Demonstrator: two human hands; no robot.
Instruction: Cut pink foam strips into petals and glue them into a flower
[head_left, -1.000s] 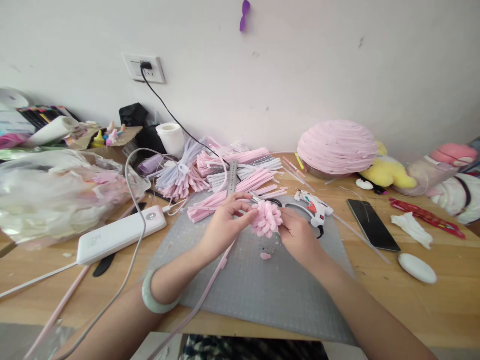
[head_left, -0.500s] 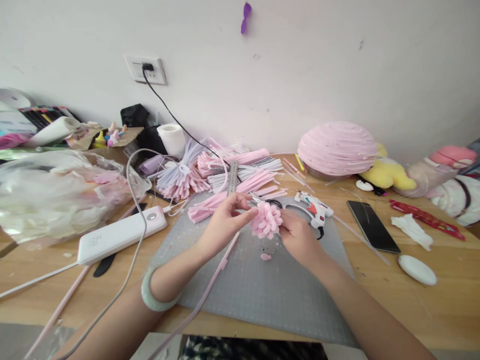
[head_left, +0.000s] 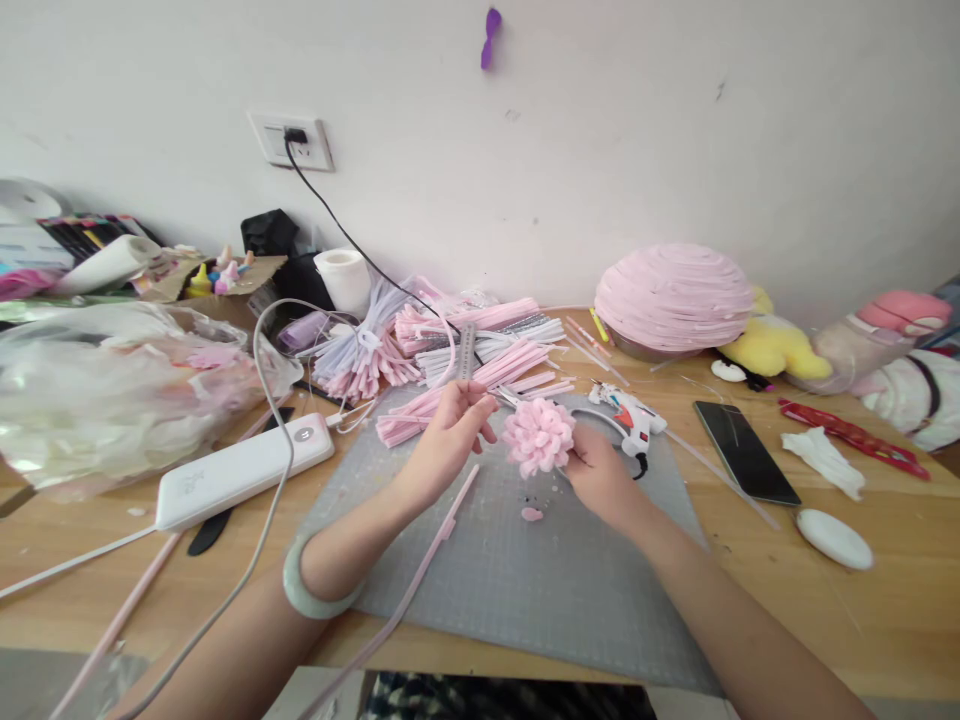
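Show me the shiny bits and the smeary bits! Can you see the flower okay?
Head view, middle: pink flower clear enough to see its petals. Head view, left: shiny highlights on the plastic bag. Head view, right: a pale reflection across the phone; farther over, the white bundle looks stretched and soft.

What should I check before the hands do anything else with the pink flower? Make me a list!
1. Pink flower held: ok, the right hand has a grip at its right side.
2. Left hand free: cannot tell, its bent fingers are beside the flower and might pinch something small.
3. Glue gun cool: cannot tell, heat doesn't show.
4. Mat free of scraps: not ok, a small pink piece lies on it.
5. Phone off the mat: ok, it lies on the table to the right.
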